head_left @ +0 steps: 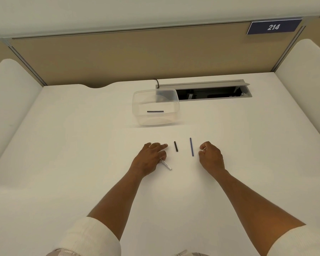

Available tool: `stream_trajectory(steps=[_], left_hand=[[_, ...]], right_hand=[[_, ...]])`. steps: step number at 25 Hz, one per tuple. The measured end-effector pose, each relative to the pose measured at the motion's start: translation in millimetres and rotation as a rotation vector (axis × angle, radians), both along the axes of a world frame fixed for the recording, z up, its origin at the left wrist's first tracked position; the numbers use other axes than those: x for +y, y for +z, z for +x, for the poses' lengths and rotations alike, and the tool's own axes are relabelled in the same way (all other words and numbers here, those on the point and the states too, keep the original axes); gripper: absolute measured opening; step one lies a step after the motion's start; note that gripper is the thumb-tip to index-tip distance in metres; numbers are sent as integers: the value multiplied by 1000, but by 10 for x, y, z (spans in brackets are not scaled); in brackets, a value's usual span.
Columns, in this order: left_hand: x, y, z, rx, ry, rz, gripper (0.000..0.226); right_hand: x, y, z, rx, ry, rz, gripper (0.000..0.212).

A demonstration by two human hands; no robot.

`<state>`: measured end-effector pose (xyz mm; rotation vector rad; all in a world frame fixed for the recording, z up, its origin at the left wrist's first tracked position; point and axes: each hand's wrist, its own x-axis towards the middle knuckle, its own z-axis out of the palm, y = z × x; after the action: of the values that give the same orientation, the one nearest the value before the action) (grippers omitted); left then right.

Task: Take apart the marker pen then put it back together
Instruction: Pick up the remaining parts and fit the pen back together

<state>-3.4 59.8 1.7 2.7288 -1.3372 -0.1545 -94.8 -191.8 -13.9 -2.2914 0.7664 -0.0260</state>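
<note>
The marker lies in pieces on the white desk [81, 163]. Its white barrel [167, 165] pokes out from under my left hand [151, 157], which rests on it with fingers spread; whether the hand grips it I cannot tell. A short black cap piece [176, 146] lies just right of that hand's fingertips. A long thin blue ink rod [191, 146] lies farther right, upright in the view. My right hand [210, 157] sits just right of the rod with fingers loosely curled and nothing in it.
A clear plastic tub [137, 108] stands behind the parts, with another dark thin rod [155, 111] inside. Behind it an open cable hatch [211, 92] is set in the desk. White side walls and a beige partition enclose the desk.
</note>
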Motion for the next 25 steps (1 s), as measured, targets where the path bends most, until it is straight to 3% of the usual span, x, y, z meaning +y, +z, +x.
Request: stream_trajectory(steps=[7,11,25], left_hand=[[73,60,21,-56,90,26,22],[90,41,25,-81,134,37,20],[201,-24,8,27,240,-38,12]], right_hand=[[104,76,116,34,43,-118,8],[186,120,218,57,100,-172,18],[237,107,277,237,234,-461,18]])
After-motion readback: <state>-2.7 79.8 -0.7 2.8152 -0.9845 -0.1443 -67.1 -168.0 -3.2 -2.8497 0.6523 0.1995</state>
